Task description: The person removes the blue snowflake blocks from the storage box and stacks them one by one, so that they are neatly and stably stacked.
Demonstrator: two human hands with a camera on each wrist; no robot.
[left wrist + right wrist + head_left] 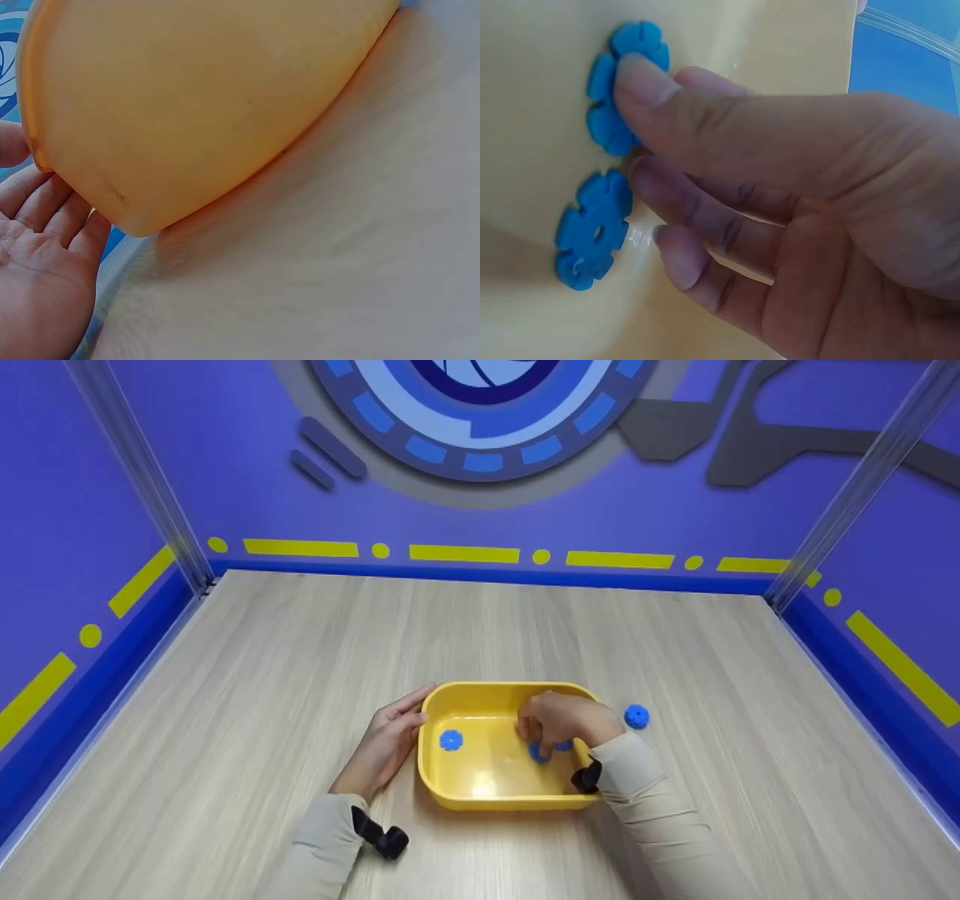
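Note:
A yellow plastic basin (480,802) stands on the table before me. My left hand (386,742) holds its left side, thumb at the rim and fingers along the outer wall; the left wrist view shows the basin's outer wall (202,112) beside the fingers. My right hand (559,716) reaches inside at the right and pinches a blue notched snowflake disc (607,101), thumb on its face. Right beside it lies a second blue snowflake disc (592,229) with a small centre hole. Another blue disc (451,740) lies at the left of the basin floor.
Outside the basin, to its right, a blue notched piece (637,716) rests on the wood-grain table (300,660). Purple-blue panels (480,525) with yellow markings enclose the table at the back and both sides.

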